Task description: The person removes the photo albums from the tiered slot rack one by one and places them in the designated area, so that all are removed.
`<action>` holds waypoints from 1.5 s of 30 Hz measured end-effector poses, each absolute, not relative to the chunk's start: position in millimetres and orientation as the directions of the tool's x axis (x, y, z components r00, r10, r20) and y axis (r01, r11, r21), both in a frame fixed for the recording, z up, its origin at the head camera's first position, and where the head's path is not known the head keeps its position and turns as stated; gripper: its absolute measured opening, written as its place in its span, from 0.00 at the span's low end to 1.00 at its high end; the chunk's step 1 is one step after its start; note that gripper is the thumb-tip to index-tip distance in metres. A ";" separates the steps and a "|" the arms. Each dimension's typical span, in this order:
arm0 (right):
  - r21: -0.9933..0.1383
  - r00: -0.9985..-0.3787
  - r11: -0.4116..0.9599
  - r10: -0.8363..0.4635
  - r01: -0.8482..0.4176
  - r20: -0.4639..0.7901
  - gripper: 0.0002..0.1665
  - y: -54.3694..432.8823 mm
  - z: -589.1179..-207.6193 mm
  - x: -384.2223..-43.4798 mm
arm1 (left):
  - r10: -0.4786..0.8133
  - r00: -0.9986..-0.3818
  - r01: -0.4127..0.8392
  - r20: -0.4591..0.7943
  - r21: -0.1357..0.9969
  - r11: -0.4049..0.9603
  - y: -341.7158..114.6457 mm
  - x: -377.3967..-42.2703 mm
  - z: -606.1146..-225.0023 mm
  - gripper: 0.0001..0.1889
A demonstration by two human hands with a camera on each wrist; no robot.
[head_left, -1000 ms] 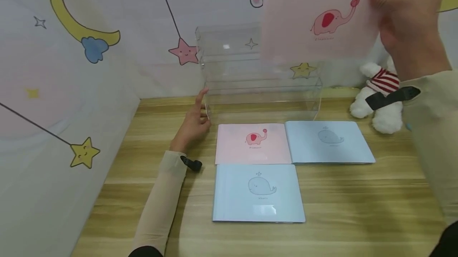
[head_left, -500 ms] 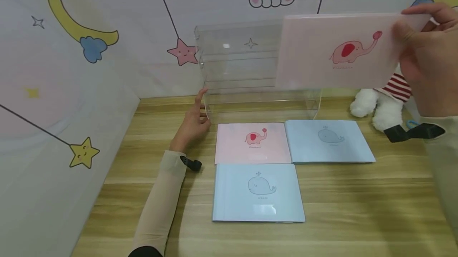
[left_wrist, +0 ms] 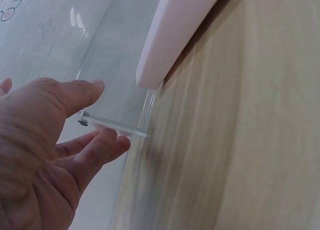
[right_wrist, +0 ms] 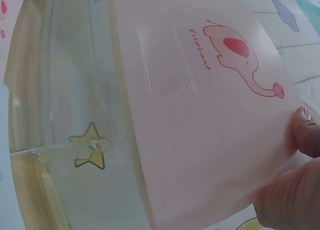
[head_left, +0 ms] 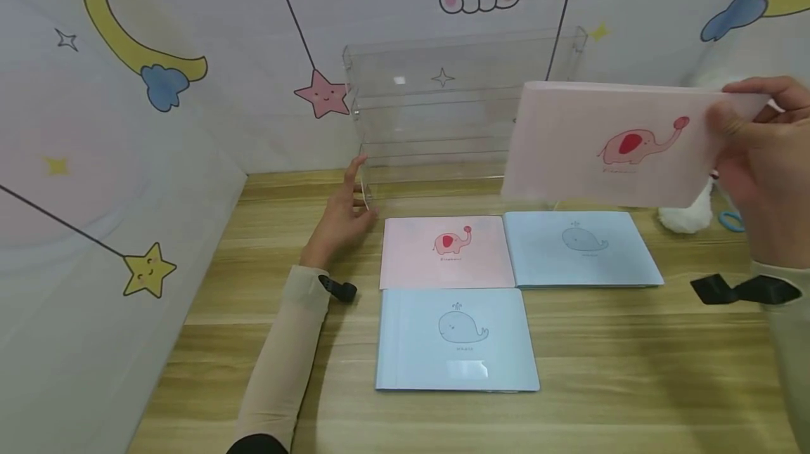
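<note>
My right hand pinches a pink book by its right edge. Its cover bears a red elephant, and the right wrist view shows the word "Elephant". The book is held up above the table, in front of the right end of a clear acrylic rack with stepped tiers. At the rack's lower left corner is my left hand; in the left wrist view its thumb and fingers lie on either side of the clear side panel.
In front of the rack lie a pink elephant book, a blue whale book to its right and another blue whale book nearer. A white plush toy is partly hidden at right, near a blue ring. A printed cloth hangs behind.
My right hand has lowered the pink book and shifted it to the right, baring the rack's upper right and covering much of the plush toy. The left hand stays at the rack's corner.
</note>
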State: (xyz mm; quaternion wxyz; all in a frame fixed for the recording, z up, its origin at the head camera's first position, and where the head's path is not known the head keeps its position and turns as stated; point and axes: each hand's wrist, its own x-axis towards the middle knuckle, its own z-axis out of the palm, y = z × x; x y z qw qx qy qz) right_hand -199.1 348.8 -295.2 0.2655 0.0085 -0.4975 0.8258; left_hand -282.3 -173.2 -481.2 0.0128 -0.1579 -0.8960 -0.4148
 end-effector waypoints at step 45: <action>-0.916 -0.981 -0.358 0.127 -0.184 0.147 0.16 417.1 -399.4 -110.9 | 0.211 -0.930 0.365 0.300 0.703 0.610 -164.4 -285.9 -488.8 0.56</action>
